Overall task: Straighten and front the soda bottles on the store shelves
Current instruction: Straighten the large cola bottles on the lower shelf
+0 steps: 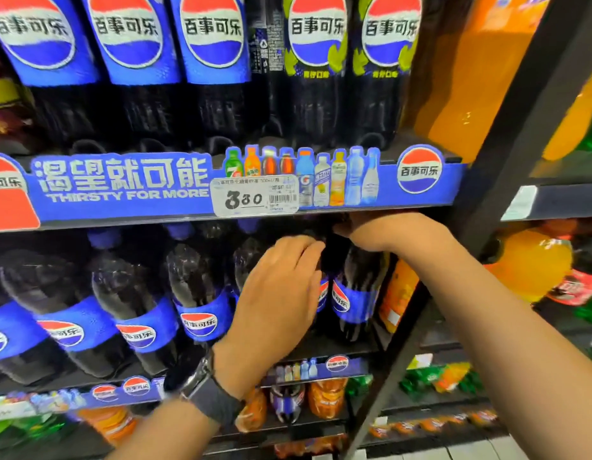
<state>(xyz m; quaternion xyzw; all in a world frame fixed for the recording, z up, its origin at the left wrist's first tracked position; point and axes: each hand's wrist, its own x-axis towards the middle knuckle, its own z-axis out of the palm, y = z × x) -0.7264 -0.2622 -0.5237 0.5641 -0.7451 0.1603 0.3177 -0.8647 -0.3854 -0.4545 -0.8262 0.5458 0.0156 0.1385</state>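
A row of dark cola bottles with blue labels stands on the middle shelf. My left hand, with a watch on its wrist, wraps round the upper body of one cola bottle, mostly hiding it. My right hand reaches under the shelf strip and grips the neck of the rightmost cola bottle, whose logo faces forward. The caps of both bottles are hidden. Other cola bottles to the left lean slightly, labels forward.
The shelf above holds large cola bottles behind a blue promo strip with a price tag. Orange soda bottles stand right of my hands. A black shelf upright divides bays. Lower shelves hold orange and green bottles.
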